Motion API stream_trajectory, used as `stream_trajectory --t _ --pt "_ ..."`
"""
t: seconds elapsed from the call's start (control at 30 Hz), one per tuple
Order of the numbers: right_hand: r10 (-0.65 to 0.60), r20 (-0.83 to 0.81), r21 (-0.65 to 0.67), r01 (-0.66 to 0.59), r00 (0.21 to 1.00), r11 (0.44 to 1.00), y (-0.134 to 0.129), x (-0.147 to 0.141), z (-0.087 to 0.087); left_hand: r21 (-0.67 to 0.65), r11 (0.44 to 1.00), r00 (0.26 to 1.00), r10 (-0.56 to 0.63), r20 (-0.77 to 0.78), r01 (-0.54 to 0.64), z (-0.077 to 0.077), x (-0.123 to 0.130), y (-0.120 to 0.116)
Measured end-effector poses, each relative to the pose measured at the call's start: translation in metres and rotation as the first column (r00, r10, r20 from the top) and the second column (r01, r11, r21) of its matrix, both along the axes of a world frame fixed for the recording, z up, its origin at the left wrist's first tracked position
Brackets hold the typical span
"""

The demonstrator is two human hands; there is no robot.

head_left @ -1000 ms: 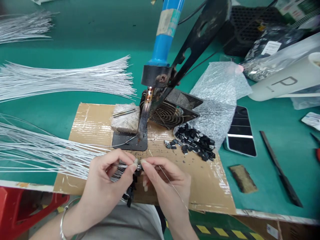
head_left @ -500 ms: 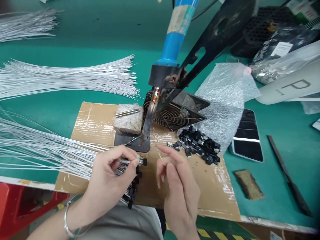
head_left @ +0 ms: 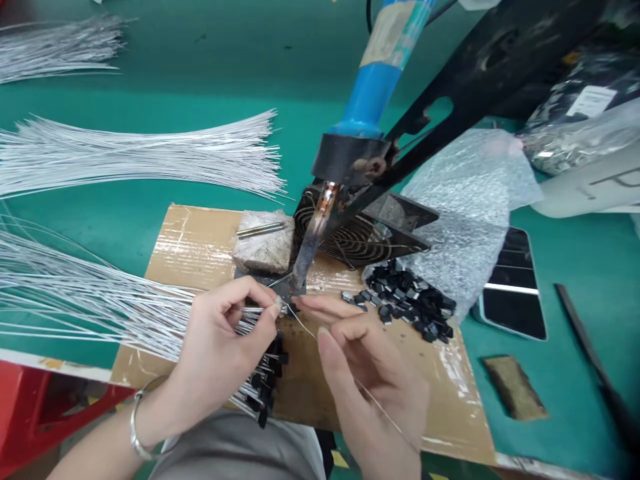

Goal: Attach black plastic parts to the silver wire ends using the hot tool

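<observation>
My left hand [head_left: 225,343] pinches a thin white wire at its end, close below the tip of a blue-handled soldering iron [head_left: 361,100] clamped in a black stand. A black part sits by the fingertips, partly hidden. My right hand [head_left: 375,380] closes thumb and fingers on a thin strand of solder wire [head_left: 303,323], which runs from near the iron's tip back across the palm. Under my left hand lies a bundle of white wires [head_left: 115,300], with several black end pieces [head_left: 265,387] on their ends.
Loose black pieces [head_left: 410,300] lie in a pile on the cardboard [head_left: 190,233], beside bubble wrap [head_left: 460,200]. Behind the iron stands a fan [head_left: 360,240]. A sponge block [head_left: 263,250], phone [head_left: 517,287], brown pad [head_left: 514,387] and dark file-like tool [head_left: 583,333] are around. More wires [head_left: 150,157] lie behind.
Both hands have come together at the iron's tip: the wire end went up to it, and the solder wire in my right hand moved left towards it. The view shifted slightly.
</observation>
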State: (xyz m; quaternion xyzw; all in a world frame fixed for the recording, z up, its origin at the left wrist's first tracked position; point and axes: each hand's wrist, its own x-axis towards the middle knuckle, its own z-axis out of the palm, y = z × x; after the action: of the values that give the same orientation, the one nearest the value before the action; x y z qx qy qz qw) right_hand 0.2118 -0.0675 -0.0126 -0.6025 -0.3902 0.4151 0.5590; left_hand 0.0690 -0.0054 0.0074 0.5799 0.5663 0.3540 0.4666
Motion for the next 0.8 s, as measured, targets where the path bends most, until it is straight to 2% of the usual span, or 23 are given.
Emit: stream_trajectory --t 0.1,0.33,0.5,0.7,0.8 --pt "-0.019 -0.087 -0.04 0.016 0.996 0.999 0.001 -0.003 0.003 -0.004 1.0 1.0 0.008 -0.025 -0.008 0.0 0.0 0.003" --pt "-0.022 -0.096 -0.059 0.016 0.995 0.998 0.007 0.004 -0.003 -0.018 1.0 1.0 0.011 -0.011 -0.011 0.0 0.001 0.007" --pt "0.043 -0.112 0.005 -0.043 0.993 0.999 0.009 0.01 -0.009 -0.028 1.0 1.0 0.009 -0.002 -0.01 0.001 0.001 0.008" --pt "-0.037 -0.164 -0.081 0.024 0.986 0.996 0.01 0.006 -0.001 -0.01 1.0 1.0 -0.002 -0.031 0.002 0.003 0.002 0.011" --pt "-0.042 -0.166 -0.082 0.028 0.985 0.996 0.01 0.004 0.002 0.009 1.0 0.999 -0.004 -0.038 0.004 0.005 0.003 0.012"
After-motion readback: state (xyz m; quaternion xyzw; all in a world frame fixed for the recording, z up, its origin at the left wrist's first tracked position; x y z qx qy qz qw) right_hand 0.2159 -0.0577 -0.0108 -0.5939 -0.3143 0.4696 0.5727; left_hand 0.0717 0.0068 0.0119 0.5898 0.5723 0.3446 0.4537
